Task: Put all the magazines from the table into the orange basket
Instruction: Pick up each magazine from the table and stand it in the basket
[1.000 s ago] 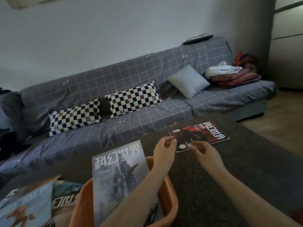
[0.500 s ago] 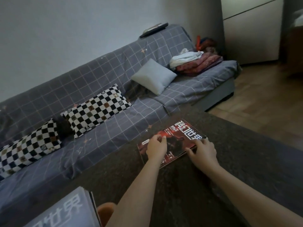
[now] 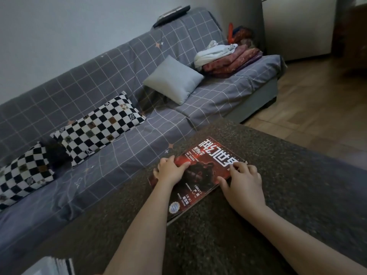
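A red magazine [image 3: 204, 171] with large white lettering lies flat on the dark speckled table [image 3: 218, 235], near the edge that faces the sofa. My left hand [image 3: 170, 171] holds its far left edge, fingers curled over the edge and thumb lying on the cover. My right hand [image 3: 242, 185] grips the right corner, fingertips on the cover and thumb against the near side edge. A pale magazine corner [image 3: 51, 266] shows at the bottom left. The orange basket is out of view.
A grey checked sofa [image 3: 99, 80] runs along the table's far side with two black-and-white chequered cushions [image 3: 99, 128], a grey cushion [image 3: 172, 80] and folded cloths [image 3: 228, 58]. Wooden floor [image 3: 317, 108] lies to the right.
Both hands reached forward and came down on the red magazine, the left one sliding to its far left edge. The view swung right, so the basket and its magazines left the frame.
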Demonstrator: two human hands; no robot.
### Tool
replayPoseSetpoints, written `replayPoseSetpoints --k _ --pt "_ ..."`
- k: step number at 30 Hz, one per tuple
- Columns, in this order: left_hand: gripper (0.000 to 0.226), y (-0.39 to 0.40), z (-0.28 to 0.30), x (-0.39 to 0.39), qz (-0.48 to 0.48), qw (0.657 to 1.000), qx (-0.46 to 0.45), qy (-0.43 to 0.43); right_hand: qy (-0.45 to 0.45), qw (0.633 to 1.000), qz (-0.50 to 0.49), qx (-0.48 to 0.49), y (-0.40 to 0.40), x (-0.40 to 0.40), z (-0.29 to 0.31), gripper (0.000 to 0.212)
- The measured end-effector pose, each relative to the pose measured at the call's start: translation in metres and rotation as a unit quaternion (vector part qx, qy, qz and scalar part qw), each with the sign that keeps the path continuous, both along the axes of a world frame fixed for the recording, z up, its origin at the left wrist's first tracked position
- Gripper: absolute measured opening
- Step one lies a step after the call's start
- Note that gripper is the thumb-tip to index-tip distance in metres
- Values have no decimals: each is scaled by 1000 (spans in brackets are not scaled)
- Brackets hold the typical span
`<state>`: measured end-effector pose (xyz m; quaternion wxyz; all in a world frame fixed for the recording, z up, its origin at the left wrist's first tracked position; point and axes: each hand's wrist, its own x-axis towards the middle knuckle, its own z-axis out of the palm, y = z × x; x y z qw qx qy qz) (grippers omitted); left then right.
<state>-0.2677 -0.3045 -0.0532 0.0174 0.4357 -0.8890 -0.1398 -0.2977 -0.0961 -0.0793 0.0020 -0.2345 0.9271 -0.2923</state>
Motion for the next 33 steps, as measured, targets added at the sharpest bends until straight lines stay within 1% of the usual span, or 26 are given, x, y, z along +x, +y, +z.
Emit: replayPoseSetpoints --k 2,5,7,9,11,12,13,15,16,19,22,27,31,33 --pt "77 1 9 9 23 999 28 4 -6 1000 -1 -3 3 1 2 63" --pt "52 9 26 29 36 994 102 31 -1 1000 -4 17 14 4 6 65" --pt "41 21 37 42 27 992 115 49 -8 999 -6 35 25 9 9 65" --pt "36 38 48 57 23 990 109 89 -36 998 -14 40 37 18 15 65" --pt "36 57 61 75 27 981 115 157 -77 997 -21 18 46 27 23 66" --pt "37 67 68 86 29 972 128 194 -113 993 -20 -17 50 31 30 66" --pt "38 75 75 96 31 962 145 231 -161 984 -15 -76 55 36 39 65" --pt "40 91 93 120 40 934 186 301 -254 944 3 -211 65 49 59 62" --pt "41 99 102 132 50 919 206 333 -279 924 12 -261 69 56 70 60" --pt "46 118 127 168 87 882 242 395 -273 902 44 -331 79 79 98 44" --pt "49 138 145 209 127 849 273 435 -242 899 68 -359 89 110 129 33" --pt "47 166 165 285 166 799 322 480 -213 903 119 -353 102 168 164 24" --pt "44 183 168 343 199 780 321 499 -215 899 159 -348 102 212 174 16" --pt "36 187 167 370 213 767 328 508 -216 900 178 -333 97 232 176 12"
